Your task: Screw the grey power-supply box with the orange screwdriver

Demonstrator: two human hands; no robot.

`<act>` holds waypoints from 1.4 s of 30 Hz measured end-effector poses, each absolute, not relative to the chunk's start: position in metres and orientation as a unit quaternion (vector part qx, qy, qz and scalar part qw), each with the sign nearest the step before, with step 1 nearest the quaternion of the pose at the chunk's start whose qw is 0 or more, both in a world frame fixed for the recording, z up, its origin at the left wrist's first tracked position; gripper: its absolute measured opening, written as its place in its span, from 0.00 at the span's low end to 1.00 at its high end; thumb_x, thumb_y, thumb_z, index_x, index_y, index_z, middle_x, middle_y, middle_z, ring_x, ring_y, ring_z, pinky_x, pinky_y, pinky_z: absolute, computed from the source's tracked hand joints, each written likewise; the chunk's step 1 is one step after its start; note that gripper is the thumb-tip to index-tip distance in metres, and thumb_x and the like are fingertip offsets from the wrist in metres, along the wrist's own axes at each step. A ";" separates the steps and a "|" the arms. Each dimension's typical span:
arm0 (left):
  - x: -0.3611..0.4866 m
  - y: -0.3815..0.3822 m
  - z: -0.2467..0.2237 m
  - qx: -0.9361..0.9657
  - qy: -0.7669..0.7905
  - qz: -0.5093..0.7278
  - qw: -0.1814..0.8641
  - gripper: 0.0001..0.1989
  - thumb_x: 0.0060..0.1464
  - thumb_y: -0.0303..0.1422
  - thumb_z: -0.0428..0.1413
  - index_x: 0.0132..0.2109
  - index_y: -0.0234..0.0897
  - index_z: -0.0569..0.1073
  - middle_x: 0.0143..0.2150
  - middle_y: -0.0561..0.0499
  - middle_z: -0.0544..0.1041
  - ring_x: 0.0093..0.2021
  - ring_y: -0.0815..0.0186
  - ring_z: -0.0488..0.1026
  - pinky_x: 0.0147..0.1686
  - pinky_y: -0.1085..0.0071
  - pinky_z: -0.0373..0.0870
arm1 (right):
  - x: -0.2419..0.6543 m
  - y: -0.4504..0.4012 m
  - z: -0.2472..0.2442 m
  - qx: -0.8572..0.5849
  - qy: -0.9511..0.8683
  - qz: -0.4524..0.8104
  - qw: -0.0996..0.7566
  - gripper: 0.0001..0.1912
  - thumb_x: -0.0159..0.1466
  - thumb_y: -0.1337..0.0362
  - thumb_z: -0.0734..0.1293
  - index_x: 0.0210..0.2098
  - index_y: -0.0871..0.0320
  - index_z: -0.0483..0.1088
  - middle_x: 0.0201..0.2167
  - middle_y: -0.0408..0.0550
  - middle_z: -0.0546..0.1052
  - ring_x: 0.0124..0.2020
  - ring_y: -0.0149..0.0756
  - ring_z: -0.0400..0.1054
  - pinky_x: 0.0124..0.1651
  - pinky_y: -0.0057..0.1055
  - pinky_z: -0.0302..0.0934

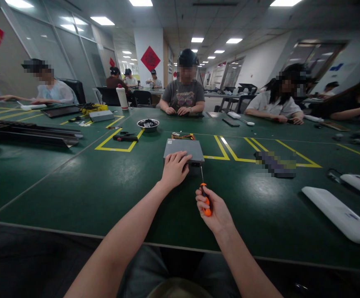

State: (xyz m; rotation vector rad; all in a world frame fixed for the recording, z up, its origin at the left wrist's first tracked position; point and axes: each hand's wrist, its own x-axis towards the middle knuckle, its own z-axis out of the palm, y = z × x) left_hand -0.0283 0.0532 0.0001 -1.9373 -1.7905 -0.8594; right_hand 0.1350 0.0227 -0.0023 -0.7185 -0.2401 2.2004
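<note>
A grey metal box [184, 148] with a dark socket on its near side lies on the green table [105, 198]. Coloured wires [183, 136] come out behind it. My left hand [175, 167] rests on the box's top and near edge, fingers spread. Below and right of the box, my right hand [212, 205] is closed round an orange and black screwdriver [207, 209]. The screwdriver's thin shaft points up to the near side of the box, close to its right corner. Whether the tip touches a screw is too small to tell.
A metal bowl [148, 125] of small dark parts stands behind and left. Black tools [126, 138] lie inside yellow tape. White devices [338, 213] lie at right, long dark metal pieces [27, 131] at left. People sit across the table near a white cup [122, 98].
</note>
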 end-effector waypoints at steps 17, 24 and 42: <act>-0.028 0.055 -0.001 -0.683 -0.633 -0.306 0.197 0.16 0.56 0.32 0.47 0.52 0.44 0.65 0.54 0.51 0.67 0.55 0.62 0.60 0.53 0.62 0.53 | 0.135 0.024 -0.005 -0.289 -0.108 0.864 0.399 0.08 0.62 0.71 0.57 0.29 0.64 0.65 0.22 0.44 0.67 0.16 0.18 0.57 0.13 0.12 0.51; -0.028 0.056 -0.003 -0.682 -0.633 -0.309 0.198 0.16 0.55 0.32 0.48 0.51 0.45 0.65 0.54 0.51 0.67 0.55 0.62 0.60 0.53 0.62 0.53 | 0.135 0.022 -0.002 -0.290 -0.113 0.870 0.383 0.12 0.65 0.67 0.54 0.37 0.66 0.67 0.21 0.44 0.67 0.16 0.20 0.58 0.14 0.14 0.54; -0.027 0.058 -0.004 -0.677 -0.636 -0.316 0.194 0.16 0.55 0.32 0.49 0.51 0.45 0.66 0.54 0.51 0.67 0.55 0.62 0.60 0.53 0.62 0.54 | 0.130 0.022 0.001 -0.301 -0.103 0.850 0.421 0.08 0.62 0.69 0.57 0.29 0.64 0.64 0.22 0.43 0.66 0.16 0.19 0.56 0.12 0.13 0.50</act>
